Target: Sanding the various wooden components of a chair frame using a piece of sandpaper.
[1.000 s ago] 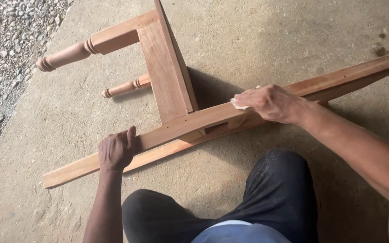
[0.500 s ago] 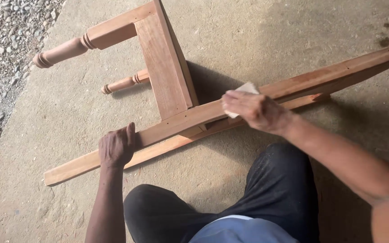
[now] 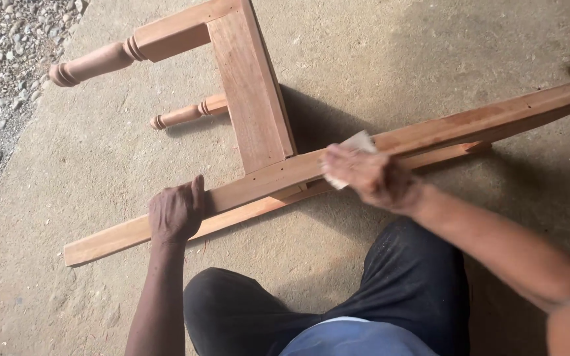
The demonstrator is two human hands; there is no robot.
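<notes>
A bare wooden chair frame (image 3: 252, 99) lies on its side on the concrete floor, its two turned legs pointing left. Its long back rail (image 3: 470, 125) runs diagonally from lower left to upper right. My left hand (image 3: 176, 212) clasps the lower part of that rail, fingers curled over its top edge. My right hand (image 3: 367, 177) presses a pale sheet of sandpaper (image 3: 356, 142) flat against the rail near where the seat frame joins it. The hand looks slightly blurred.
The concrete slab (image 3: 390, 46) stretches all around the chair. A strip of loose gravel (image 3: 1, 59) borders it on the left. My knees in dark trousers (image 3: 404, 290) fill the bottom of the view, close under the rail.
My right hand with the sandpaper has slid leftward and down along the rail, toward the seat joint. My left hand has kept its hold in the same place.
</notes>
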